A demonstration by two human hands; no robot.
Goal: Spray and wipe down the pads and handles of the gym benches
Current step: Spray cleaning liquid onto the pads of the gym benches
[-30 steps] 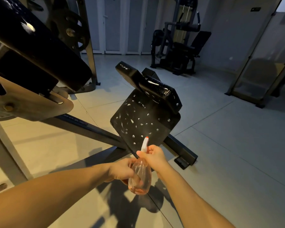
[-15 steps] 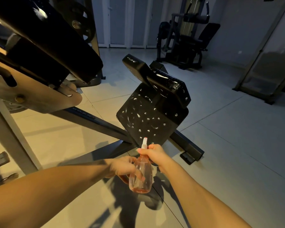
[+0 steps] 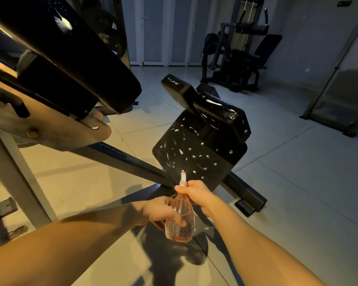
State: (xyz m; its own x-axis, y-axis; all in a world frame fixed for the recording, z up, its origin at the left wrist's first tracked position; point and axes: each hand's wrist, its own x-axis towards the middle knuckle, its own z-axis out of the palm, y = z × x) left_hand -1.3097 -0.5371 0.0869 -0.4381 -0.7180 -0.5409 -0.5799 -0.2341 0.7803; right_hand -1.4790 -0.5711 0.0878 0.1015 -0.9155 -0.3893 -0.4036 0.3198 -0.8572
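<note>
A clear spray bottle (image 3: 180,221) with a little pink liquid and a white nozzle is held upright in front of me. My left hand (image 3: 163,211) grips its body from the left. My right hand (image 3: 196,195) grips its neck just below the nozzle. Straight beyond the nozzle is a black seat pad (image 3: 198,153) dotted with white spray drops, with a raised black pad (image 3: 219,114) above it. A long black back pad (image 3: 70,62) slants across the upper left, with a white splash near its top.
The bench's dark steel frame bar (image 3: 120,159) runs along the tiled floor to a foot (image 3: 250,201) at the right. A grey upright post (image 3: 19,178) stands at the left. Another gym machine (image 3: 238,58) stands at the back, and a leaning panel (image 3: 343,100) is at far right.
The view has shifted a little so the bench sits further right and higher. Both hands have kept their hold on the bottle, which stays pointed at the seat pad.
</note>
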